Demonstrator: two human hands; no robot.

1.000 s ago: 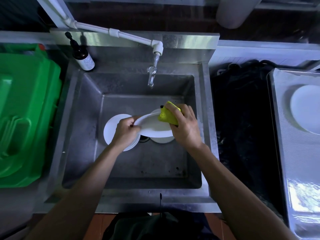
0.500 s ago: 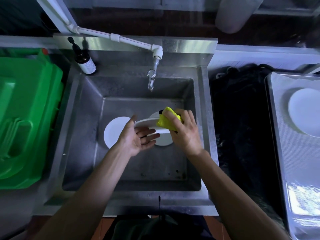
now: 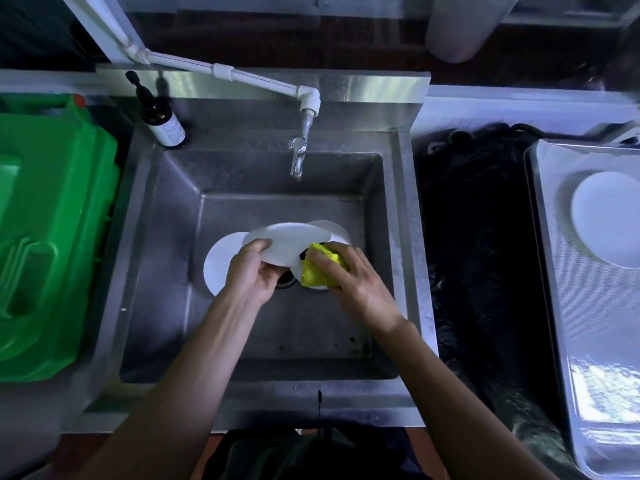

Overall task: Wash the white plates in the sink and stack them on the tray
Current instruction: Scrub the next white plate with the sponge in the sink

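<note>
Your left hand (image 3: 250,271) pinches the near edge of a white plate (image 3: 285,242) over the sink (image 3: 166,237). The plate is tipped, wide from left to right, its far edge higher. Your right hand (image 3: 349,275) curls its fingers around a yellow sponge (image 3: 317,268) at the plate's right edge. Another plate (image 3: 606,218) lies flat on the tray (image 3: 561,306).
</note>
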